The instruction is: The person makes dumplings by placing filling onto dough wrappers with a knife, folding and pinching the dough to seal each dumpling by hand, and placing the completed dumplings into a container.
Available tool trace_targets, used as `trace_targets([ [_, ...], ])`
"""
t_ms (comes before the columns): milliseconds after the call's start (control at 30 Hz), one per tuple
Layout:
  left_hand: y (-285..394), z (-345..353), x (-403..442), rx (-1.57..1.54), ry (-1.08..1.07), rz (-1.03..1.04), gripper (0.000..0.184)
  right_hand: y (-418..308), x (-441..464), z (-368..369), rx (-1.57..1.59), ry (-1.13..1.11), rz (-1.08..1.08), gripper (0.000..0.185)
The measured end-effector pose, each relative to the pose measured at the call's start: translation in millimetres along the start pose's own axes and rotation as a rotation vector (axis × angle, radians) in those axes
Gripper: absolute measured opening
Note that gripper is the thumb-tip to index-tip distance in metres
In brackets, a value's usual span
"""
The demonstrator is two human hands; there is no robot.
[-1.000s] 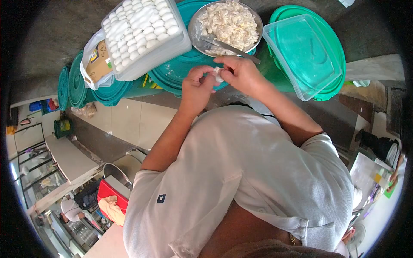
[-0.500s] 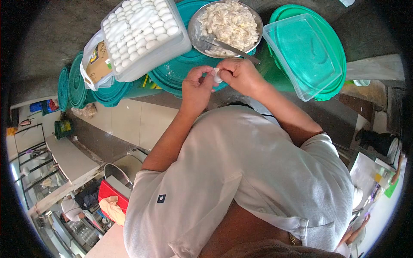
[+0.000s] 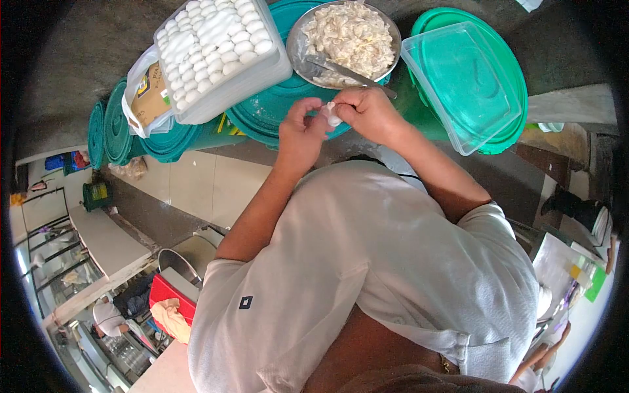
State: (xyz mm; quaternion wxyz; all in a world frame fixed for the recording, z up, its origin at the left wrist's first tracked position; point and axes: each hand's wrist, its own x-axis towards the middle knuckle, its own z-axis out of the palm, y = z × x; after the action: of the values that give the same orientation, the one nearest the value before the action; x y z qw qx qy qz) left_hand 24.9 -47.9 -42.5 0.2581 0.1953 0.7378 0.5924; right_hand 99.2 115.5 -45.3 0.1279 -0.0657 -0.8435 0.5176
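Observation:
Small white dough piece (image 3: 333, 116) sits between my two hands, held up in front of my chest. My right hand (image 3: 371, 115) pinches its upper edge with thumb and forefinger. My left hand (image 3: 301, 133) has its fingers curled against the other side, with the fingertips slightly blurred. Just beyond my hands is a metal bowl (image 3: 299, 60) of pale, lumpy filling (image 3: 348, 38). A flat metal blade with a dark handle (image 3: 360, 77) rests across its near rim. To the left, a clear plastic container (image 3: 226, 101) holds rows of smooth white dough balls (image 3: 213, 46).
Green lidded tubs (image 3: 259, 118) support the bowl and the container. At right, a clear plastic lid (image 3: 462, 85) lies on another green lid (image 3: 511, 59). A plastic bag with a cardboard box (image 3: 149, 98) is at left. Other people are at the lower edges.
My left fingers have loosened and shifted slightly on the dough, and more of its folded white edge shows. My right hand keeps its pinch. The bowl and container have not moved.

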Motion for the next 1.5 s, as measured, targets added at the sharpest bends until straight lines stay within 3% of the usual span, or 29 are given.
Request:
trace_targets([
  [300,-1.9,-1.4,0.8,0.023,-0.023,0.021,0.014,-12.6,-2.5,-3.9,-0.041,0.029,0.014,0.014],
  [400,-7.1,-3.5,2.6,0.031,-0.052,0.063,0.014,-5.6,-1.1,-5.4,-0.029,-0.003,-0.082,0.015],
  [500,-2.8,-4.7,2.3,0.055,-0.076,0.095,0.016,-6.0,-0.7,-6.6,0.02,-0.033,0.03,0.015],
  [600,12.0,-6.2,4.2,-0.015,-0.01,0.024,0.025,-3.6,-0.4,-3.8,0.188,0.035,0.064,0.014],
  [667,17.6,-10.9,8.5,-0.473,-0.164,-0.381,0.035,-12.8,0.0,-6.1,0.313,0.011,0.164,0.014],
  [700,15.7,-12.6,8.7,-0.473,-0.164,-0.381,0.035,-10.0,0.4,-4.1,0.314,0.011,0.164,0.014],
  [767,7.7,-14.9,9.3,-0.759,-0.384,-0.447,0.039,-3.0,1.3,0.8,0.382,-0.012,0.118,0.013],
  [900,-1.2,-15.3,14.7,-0.817,-0.382,-0.446,0.034,-5.8,1.0,-5.4,0.396,-0.056,0.168,0.012],
  [1100,-5.6,-16.3,16.9,-0.827,-0.423,-0.447,0.031,8.4,3.9,-8.7,0.405,-0.095,0.032,0.011],
  [1167,-6.1,-16.4,16.5,-0.836,-0.431,-0.451,0.03,-6.6,4.4,-20.1,0.482,-0.215,0.312,0.012],
  [1267,-6.1,-16.8,16.5,-0.83,-0.423,-0.458,0.029,-5.1,4.6,-24.0,0.496,-0.245,0.36,0.013],
  [1500,-10.0,-16.6,15.9,-0.825,-0.413,-0.451,0.029,-5.0,1.1,-18.0,0.464,-0.241,0.217,0.015],
])
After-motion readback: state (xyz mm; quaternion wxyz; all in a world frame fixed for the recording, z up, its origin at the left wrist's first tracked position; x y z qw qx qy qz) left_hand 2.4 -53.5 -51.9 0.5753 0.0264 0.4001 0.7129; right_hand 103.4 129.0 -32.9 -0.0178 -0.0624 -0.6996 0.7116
